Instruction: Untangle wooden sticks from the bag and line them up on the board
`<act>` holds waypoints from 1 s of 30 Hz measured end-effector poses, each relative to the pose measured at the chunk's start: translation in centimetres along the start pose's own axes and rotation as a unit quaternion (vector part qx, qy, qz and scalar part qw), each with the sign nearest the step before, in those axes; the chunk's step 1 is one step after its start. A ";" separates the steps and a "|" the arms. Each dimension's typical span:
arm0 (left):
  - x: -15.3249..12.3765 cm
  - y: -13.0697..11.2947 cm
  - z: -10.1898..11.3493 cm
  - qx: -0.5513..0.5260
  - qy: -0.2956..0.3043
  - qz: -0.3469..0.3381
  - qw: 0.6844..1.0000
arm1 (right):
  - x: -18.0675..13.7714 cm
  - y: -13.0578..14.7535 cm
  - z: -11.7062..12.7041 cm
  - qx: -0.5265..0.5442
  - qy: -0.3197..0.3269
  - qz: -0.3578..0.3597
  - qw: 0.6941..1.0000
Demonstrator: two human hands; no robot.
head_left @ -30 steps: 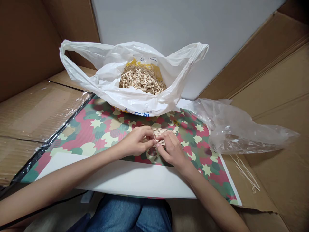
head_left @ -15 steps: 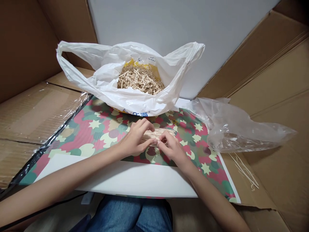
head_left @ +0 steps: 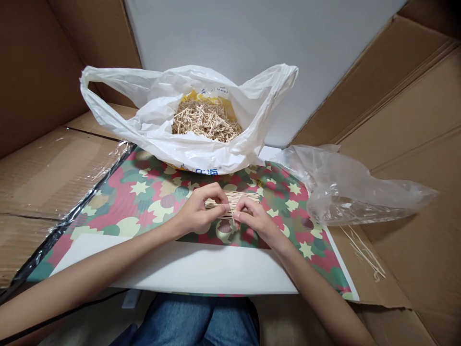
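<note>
A bundle of thin pale sticks lies crosswise on a camouflage-patterned sheet, between my two hands. My left hand curls over its left part, thumb and forefinger pinched together near the middle. Whatever sits in that pinch is hidden. From the right, my right hand pinches at the bundle's near edge, where a thin pale strand seems to pass between the fingertips. The two sets of fingertips are a short gap apart.
Behind the bundle stands an open white plastic bag holding many short pale stick pieces. A clear plastic bag lies at the right. A few loose strands rest on cardboard. White paper lies along the front.
My left thumb and forefinger have closed into a pinch over the bundle. The right fingertips have shifted slightly down, towards me, and the hands have parted a little.
</note>
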State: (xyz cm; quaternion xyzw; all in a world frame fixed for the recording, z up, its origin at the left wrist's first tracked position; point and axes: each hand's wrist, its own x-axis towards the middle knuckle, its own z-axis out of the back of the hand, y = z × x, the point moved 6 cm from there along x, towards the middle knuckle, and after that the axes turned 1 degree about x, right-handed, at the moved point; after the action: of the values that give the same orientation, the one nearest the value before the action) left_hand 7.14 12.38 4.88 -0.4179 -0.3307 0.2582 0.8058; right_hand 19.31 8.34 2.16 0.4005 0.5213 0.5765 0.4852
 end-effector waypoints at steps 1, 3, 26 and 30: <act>0.0 0.4 0.0 -0.044 -0.008 0.031 0.999 | 0.0 0.1 0.0 0.002 -0.002 0.006 1.000; 0.0 1.3 -0.2 -0.123 -0.025 0.083 0.989 | -0.1 0.1 0.2 0.000 -0.013 0.018 1.000; -0.5 1.5 -3.0 -0.325 0.054 0.140 0.934 | -0.2 1.0 -0.3 -0.229 0.071 0.069 0.968; -0.5 1.6 -2.8 -0.311 0.037 0.147 0.938 | -0.4 1.4 0.0 -0.209 0.077 0.060 0.973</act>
State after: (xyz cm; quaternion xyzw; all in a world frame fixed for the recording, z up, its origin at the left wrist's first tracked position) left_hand 8.73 11.42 2.19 -0.7011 -0.2994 0.2420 0.6002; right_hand 19.14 8.00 3.50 0.2757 0.3998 0.7299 0.4810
